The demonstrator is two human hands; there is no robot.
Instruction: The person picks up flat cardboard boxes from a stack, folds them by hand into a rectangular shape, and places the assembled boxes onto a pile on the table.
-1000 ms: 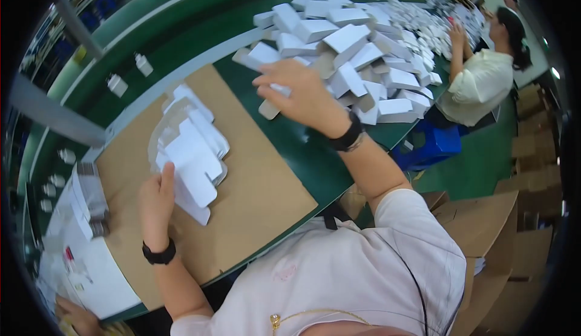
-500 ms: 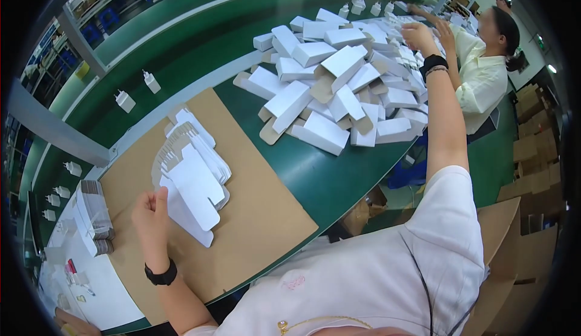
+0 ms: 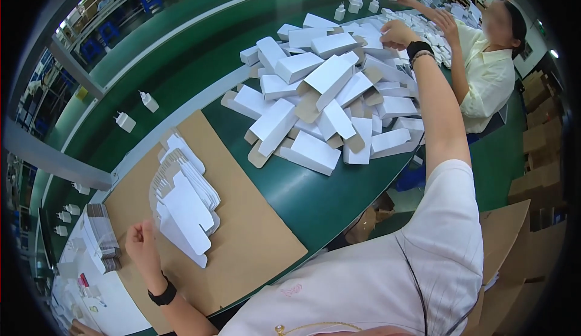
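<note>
I see a glossy green counter (image 3: 296,200), plain white oblong cardboard boxes (image 3: 311,153) with greyish-beige inner flaps (image 3: 309,105), white flat folded cartons (image 3: 187,209) and a tan cardboard sheet (image 3: 251,248). A co-worker's collared shirt (image 3: 491,91) reads pale yellow to me.

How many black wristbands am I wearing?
2. The left wristband circles the wrist behind the left hand; the right wristband, the wrist behind the right hand.
</note>
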